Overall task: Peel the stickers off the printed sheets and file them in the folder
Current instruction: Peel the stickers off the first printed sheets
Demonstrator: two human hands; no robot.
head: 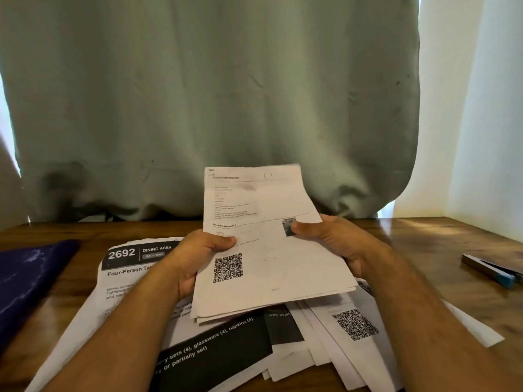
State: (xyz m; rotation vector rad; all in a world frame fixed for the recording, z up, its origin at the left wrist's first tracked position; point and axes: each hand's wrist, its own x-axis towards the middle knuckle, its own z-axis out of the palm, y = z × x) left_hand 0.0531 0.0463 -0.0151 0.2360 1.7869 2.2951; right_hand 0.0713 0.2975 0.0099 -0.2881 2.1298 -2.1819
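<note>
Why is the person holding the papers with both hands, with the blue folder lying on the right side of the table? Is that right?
Nearly right. The left hand and the right hand do both hold the papers. But the head view shows the blue folder lying on the left side of the table, not the right.

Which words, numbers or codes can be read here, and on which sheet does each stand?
"2692", "DINING AREA", "Four-Person Ta...": left sheet on the table.
"...sets (4), glassware (4), napkins (4)", "...or partially set)": black band on the near sheet.
"Scene Information 1": held stack; its other text is too blurred.
QR codes: held stack and right sheet, no readable text.
</note>
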